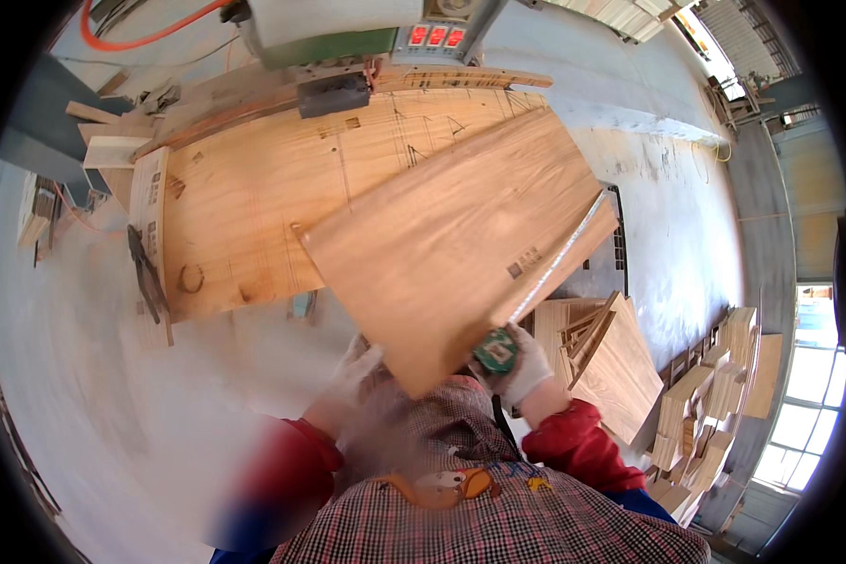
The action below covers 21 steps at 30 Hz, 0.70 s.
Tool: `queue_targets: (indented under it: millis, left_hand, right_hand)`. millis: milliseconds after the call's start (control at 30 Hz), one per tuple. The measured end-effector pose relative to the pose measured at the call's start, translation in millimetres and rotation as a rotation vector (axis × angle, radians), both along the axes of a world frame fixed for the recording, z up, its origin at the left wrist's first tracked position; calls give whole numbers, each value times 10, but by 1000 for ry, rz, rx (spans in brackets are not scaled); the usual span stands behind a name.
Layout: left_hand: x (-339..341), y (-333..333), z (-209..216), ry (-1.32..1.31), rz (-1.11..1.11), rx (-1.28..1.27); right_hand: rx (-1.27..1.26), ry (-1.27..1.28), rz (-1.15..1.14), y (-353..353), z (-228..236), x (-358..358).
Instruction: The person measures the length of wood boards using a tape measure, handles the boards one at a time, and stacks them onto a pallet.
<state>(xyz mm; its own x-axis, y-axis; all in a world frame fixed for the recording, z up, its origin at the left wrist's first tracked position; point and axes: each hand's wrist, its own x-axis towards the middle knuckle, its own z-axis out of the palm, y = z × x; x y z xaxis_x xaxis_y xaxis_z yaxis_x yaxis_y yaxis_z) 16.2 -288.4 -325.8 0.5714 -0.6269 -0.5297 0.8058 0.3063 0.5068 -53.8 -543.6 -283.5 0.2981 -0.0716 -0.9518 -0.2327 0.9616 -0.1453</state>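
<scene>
Dark pliers [138,252] beyond and left of the left grip [355,369], three red switches [435,37] and an orange hose [127,46] farther beyond, stacked wooden blocks [681,404] right of the right grip [517,365], a bright window [809,376] farther right

The right grip [528,368] holds a tape measure [495,351] extended along a board [446,240].

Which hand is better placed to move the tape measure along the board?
Likely the right hand: it holds the tape measure, while the left hand is away from it, by the board.
</scene>
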Motion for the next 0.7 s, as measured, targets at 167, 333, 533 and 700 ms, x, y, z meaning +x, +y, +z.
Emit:
queue_targets:
  millis: [167, 333, 533, 700]
  left_hand:
    - [96, -11, -189, -141, 298, 462]
    - [430, 377, -138, -138, 472, 627]
    - [410, 414, -1, -175, 581, 428]
    - [366, 579, -64, -173, 571, 468]
  right_hand:
    - [-55, -130, 101, 246, 117, 225]
    - [-259, -269, 275, -376, 498, -119]
    - [-1076, 24, 1287, -957, 312, -638]
    - [-1676, -30, 1732, -604, 568, 17]
